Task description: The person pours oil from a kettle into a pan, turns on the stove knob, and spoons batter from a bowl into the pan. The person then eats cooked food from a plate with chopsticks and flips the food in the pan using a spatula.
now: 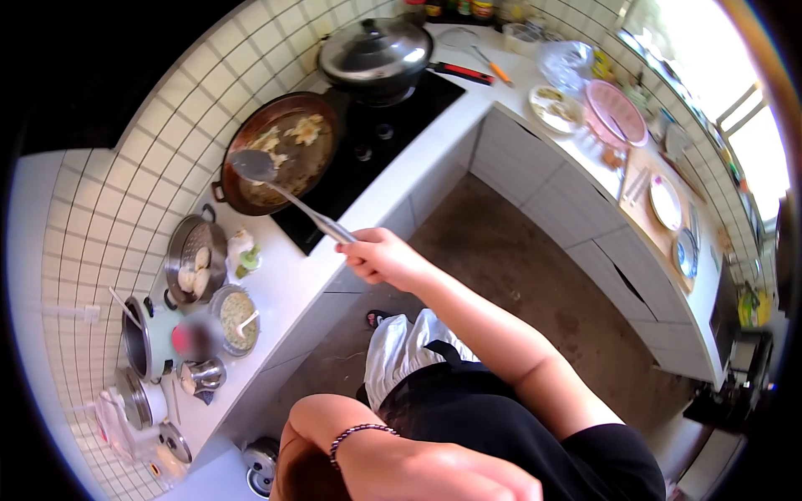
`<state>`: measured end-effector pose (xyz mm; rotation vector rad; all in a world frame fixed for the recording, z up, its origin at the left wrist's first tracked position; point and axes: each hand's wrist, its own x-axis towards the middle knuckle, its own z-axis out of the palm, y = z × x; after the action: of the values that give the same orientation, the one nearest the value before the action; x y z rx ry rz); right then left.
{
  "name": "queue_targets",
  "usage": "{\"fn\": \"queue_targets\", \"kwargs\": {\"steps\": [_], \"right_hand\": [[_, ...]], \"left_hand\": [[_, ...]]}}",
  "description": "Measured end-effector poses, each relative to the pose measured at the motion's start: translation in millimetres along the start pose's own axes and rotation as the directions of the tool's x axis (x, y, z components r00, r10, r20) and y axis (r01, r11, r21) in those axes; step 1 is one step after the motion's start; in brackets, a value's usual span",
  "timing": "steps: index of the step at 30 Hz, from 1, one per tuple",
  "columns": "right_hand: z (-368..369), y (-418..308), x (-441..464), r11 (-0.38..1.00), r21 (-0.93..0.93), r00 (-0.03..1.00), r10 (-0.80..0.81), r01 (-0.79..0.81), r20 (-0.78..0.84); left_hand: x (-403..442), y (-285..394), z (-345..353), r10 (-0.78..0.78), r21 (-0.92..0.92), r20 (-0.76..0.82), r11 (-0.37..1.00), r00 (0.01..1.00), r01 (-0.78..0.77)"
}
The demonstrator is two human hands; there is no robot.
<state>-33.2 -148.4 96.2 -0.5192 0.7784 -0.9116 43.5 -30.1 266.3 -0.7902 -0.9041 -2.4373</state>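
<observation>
My right hand (380, 255) is closed around the metal handle of a spatula (322, 221). The spatula's blade rests over a wide brown frying pan (235, 194) on the black stove. Cooked pieces that look like egg (306, 130) lie in the pan, some beside the blade. My left hand (447, 469), with a beaded bracelet at the wrist, is bent across in front of my body at the bottom edge. Its fingers are blurred and partly cut off by the frame, and nothing shows in it.
A lidded pan (376, 52) with a red-black handle sits on the far burner. Left of the stove are a steamer pot (178, 242) with white buns, a bowl with a spoon (232, 324) and more pots. A pink basket (616, 113) and plates stand on the right counter.
</observation>
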Motion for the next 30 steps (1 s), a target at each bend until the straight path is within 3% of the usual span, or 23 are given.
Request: {"fn": "queue_targets", "kwargs": {"steps": [9,19,26,30], "right_hand": [[-11.3,3.0,-57.2,0.958,-0.270,0.988,-0.124,0.094,-0.096],[-17.8,6.5,-80.0,0.921,-0.370,0.978,-0.176,0.124,-0.111],[-20.0,1.2,-98.2,0.885,-0.444,0.971,-0.212,0.142,-0.113],[-25.5,1.3,-109.4,0.874,-0.455,0.963,-0.245,0.170,-0.111]], "left_hand": [[33.6,-72.3,19.5,-0.168,-0.061,0.043,0.984,0.985,0.170],[36.1,-94.5,25.9,-0.180,-0.053,0.099,0.981,0.979,0.186],[52.3,-98.5,28.9,-0.281,-0.053,0.142,0.955,0.949,0.291],[63.0,-111.7,34.2,-0.266,-0.042,0.088,0.962,0.960,0.270]]}}
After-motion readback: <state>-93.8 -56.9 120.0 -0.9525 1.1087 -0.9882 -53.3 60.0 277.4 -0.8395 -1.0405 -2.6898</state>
